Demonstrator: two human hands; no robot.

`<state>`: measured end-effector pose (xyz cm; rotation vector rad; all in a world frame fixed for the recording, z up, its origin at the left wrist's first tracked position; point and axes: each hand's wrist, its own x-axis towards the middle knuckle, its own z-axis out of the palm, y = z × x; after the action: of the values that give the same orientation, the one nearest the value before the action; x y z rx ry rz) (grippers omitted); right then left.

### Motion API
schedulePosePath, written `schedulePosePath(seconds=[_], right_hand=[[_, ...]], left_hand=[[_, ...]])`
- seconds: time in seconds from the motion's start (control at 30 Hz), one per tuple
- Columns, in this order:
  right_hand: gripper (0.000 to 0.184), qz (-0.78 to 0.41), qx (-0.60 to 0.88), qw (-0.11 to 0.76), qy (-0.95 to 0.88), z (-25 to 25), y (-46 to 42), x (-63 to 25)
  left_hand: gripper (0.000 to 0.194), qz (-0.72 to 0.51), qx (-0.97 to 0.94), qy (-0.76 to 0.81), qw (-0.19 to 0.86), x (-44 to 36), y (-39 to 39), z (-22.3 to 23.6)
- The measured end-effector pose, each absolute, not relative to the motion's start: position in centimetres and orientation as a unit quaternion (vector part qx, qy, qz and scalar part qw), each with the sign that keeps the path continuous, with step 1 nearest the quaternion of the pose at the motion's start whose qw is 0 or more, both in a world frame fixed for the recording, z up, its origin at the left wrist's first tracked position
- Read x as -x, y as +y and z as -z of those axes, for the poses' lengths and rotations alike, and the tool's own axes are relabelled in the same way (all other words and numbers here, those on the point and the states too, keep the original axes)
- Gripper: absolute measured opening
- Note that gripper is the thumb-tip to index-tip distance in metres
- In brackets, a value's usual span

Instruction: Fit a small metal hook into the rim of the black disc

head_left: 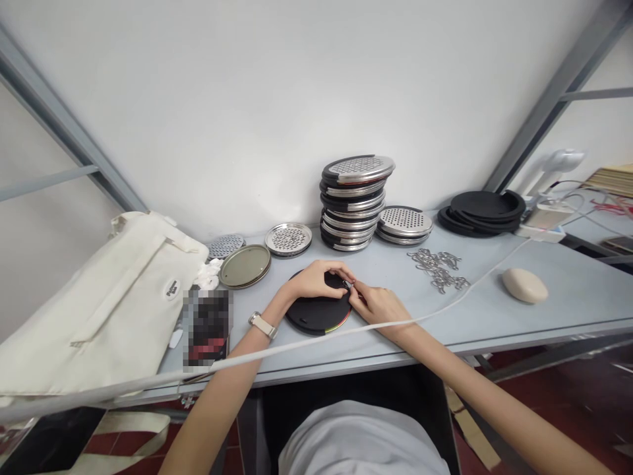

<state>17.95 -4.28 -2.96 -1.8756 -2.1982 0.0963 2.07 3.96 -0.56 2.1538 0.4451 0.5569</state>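
Note:
A black round disc [316,315] lies on the table in front of me, with a strip of red, yellow and green along its near right edge. My left hand [319,280] arches over it, thumb and fingers curled together at its right rim. There my right hand [378,303] meets it, fingers pinched at the same spot. A small metal wire clip [348,284] shows between the fingertips of both hands; its far part is hidden. To the right lies a pile of similar metal clips [438,269].
Behind stands a tall stack of grater discs [352,214], beside a shorter grater stack [404,224]. Black round bases [482,212], a power strip [539,231] and a pale rounded object [525,285] are right. A white cable [306,344] crosses in front; a cream bag [103,303] sits left.

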Motion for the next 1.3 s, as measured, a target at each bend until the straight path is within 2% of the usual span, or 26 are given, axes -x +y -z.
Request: schedulePosePath(seconds=[0.77,1.0,1.3], right_hand=[[0.030,0.087,0.647,0.108,-0.750,3.8,-4.2,-17.6],[0.030,0.130,0.626,0.138,-0.757,4.2,-4.4,-17.8],[0.035,0.034,0.624,0.107,-0.773,4.1,-4.1,-18.1]], left_hand=[[0.032,-0.220,-0.867,0.170,0.413,-2.1,4.1,0.6],[0.032,-0.212,-0.869,0.174,0.411,-2.1,4.2,0.7],[0.029,-0.213,-0.880,0.196,0.375,-2.1,4.3,0.9]])
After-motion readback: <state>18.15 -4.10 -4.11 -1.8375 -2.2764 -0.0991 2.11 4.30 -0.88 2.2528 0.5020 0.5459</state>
